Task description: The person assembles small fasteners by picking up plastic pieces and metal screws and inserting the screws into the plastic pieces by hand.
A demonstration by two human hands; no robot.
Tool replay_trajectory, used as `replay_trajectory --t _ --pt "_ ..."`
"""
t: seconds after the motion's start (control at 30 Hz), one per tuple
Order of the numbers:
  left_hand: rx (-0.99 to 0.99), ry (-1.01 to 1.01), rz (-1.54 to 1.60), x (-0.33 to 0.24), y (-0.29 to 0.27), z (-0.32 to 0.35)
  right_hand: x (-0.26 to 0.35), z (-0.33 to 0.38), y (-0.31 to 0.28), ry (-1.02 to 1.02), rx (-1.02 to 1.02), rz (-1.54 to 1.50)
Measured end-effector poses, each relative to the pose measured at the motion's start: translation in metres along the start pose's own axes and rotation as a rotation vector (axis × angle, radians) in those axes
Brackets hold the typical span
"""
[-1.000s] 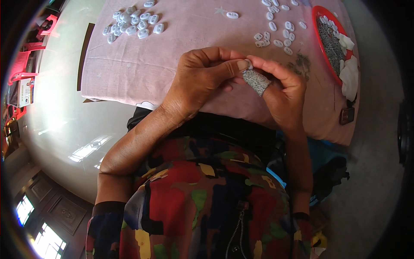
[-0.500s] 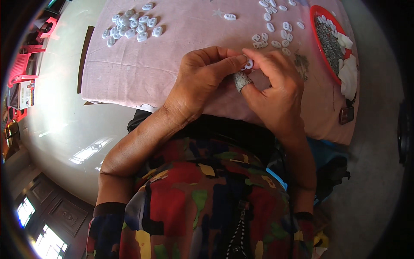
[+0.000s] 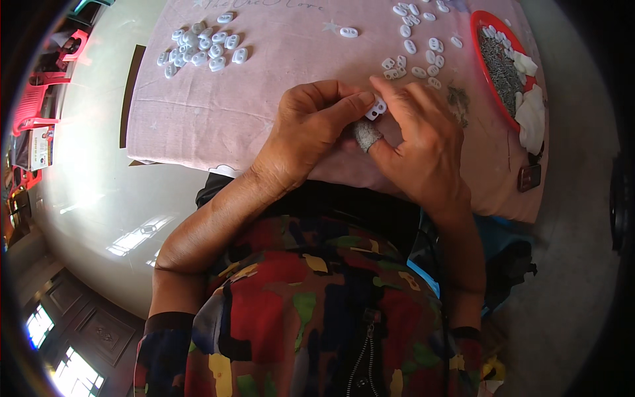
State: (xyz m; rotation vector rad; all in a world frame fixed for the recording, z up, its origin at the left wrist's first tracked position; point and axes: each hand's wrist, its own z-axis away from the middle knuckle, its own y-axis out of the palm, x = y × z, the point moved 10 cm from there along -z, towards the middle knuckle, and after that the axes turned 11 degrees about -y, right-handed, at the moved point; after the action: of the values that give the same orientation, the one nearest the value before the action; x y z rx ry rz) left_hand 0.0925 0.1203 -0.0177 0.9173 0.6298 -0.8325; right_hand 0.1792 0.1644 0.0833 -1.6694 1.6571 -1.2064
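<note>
My left hand [image 3: 311, 119] is closed in a pinch, its thumb and forefinger gripping a small white plastic piece with two holes [image 3: 376, 108]. Beside it, my right hand [image 3: 423, 135] has its forefinger raised just above the piece and its thumb below, the fingers apart. A grey knitted-looking cover [image 3: 367, 135] wraps the right thumb, whose tip is partly hidden near the left hand. Both hands are over the front part of a table with a pink cloth [image 3: 198, 126].
A heap of similar white pieces [image 3: 198, 49] lies at the left; several more [image 3: 433, 59] are scattered at the right. Farther right, a red tray [image 3: 477, 53] holds small grey metal parts, with white cloth [image 3: 531, 119] at its edge. A small dark device [image 3: 529, 177] lies near the table's right edge.
The white piece has tilted in my left hand and shows more of its face. My right forefinger has lifted slightly away from it. The view has shifted slightly.
</note>
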Motion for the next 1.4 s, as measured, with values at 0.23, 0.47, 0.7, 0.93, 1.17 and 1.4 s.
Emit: replay_trajectory --t 0.23,0.47,0.7,0.93,1.17,1.4 --pt "0.006 0.023 -0.004 -0.001 0.000 0.000 -0.001 -0.004 0.008 0.032 0.126 0.064" --pt "0.050 0.033 0.037 0.000 0.000 0.001 0.000 -0.009 0.014 0.029 0.199 0.020" --pt "0.048 0.024 0.055 -0.001 0.000 0.006 0.004 -0.012 0.014 0.002 0.202 -0.021" --pt "0.060 0.013 0.074 0.002 0.000 0.006 0.007 -0.012 0.016 -0.037 0.231 -0.015" --pt "0.054 0.045 0.084 0.001 -0.002 0.007 0.006 -0.011 0.020 -0.067 0.216 -0.023" --pt "-0.017 0.009 0.149 -0.006 -0.015 0.007 -0.008 -0.008 -0.002 0.053 0.101 -0.068"
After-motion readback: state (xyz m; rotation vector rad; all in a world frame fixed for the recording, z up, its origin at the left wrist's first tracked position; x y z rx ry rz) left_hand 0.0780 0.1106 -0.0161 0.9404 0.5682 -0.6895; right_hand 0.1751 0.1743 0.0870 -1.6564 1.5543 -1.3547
